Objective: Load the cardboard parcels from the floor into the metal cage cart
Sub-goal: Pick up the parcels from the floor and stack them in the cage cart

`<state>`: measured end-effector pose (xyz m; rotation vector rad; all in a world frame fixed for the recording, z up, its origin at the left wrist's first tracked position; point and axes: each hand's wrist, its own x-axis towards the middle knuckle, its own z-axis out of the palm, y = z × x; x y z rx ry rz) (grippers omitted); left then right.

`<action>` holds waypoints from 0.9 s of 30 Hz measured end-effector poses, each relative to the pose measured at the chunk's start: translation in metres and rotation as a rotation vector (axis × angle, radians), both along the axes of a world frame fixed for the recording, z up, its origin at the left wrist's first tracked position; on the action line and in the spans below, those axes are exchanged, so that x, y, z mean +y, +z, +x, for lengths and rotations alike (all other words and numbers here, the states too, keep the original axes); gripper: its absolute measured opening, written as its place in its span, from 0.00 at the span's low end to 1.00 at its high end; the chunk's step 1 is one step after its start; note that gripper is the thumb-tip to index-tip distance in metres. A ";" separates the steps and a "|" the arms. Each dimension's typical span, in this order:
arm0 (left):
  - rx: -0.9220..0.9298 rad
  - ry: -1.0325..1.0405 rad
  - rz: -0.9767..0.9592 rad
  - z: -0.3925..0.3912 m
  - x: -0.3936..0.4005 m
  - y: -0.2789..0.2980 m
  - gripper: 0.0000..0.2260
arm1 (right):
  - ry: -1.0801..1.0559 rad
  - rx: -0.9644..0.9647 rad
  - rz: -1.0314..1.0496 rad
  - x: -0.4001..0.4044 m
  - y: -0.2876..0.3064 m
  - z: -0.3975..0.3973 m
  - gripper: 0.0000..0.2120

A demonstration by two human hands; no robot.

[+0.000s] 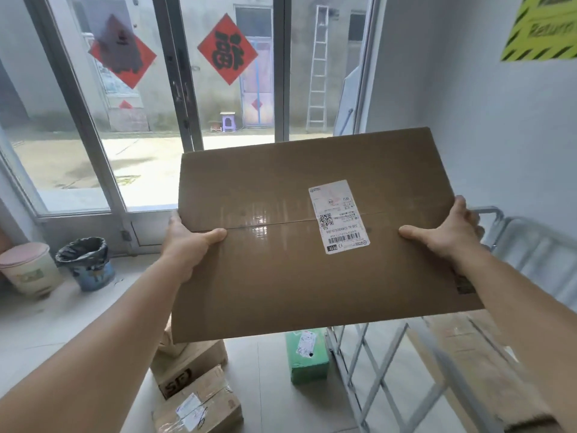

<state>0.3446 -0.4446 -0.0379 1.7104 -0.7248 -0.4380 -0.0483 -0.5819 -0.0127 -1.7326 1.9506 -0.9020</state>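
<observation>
Head view, items as they stand.

Item 1: large flat box (312, 232). You hold it in the air at about chest height, broad face up, taped seam and shipping label (338, 217) toward you. It is clear of the floor and not yet in the cart. Held level, probably because a wide, thin carton flexes and swings if tipped.

Item 2: left hand (187, 245). Clamped on the box's left edge, thumb lying on top along the seam, fingers hidden beneath. Gripping the box.

Item 3: right hand (446, 235). Mirrors the left on the right edge, thumb on top, fingers curled under and out of sight. Gripping the box. Opposite edges give you balance across the long span.

Item 4: cage cart (390, 364). Near right, below and beyond the box; lattice side panel toward you, rail (487, 210) showing past your right hand. Cardboard lies inside it, blurred. The box hangs partly above it, so you look placed to lower it in.

Item 5: parcels left on the floor, near centre: two brown boxes (193, 385), one overlapping the other, and a green parcel (307, 357) just beside the cart's lattice. Judged: loading unfinished.

Item 6: two bins (84, 264), far left by the glass doors (150, 89).
</observation>
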 end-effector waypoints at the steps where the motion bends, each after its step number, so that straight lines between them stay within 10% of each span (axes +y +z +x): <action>1: 0.009 -0.030 -0.002 -0.007 -0.004 0.003 0.32 | -0.025 -0.001 0.002 0.006 0.003 -0.010 0.59; 27: -0.163 -0.817 -0.054 -0.260 -0.180 0.057 0.29 | -0.823 -0.155 -0.041 0.140 -0.005 -0.235 0.60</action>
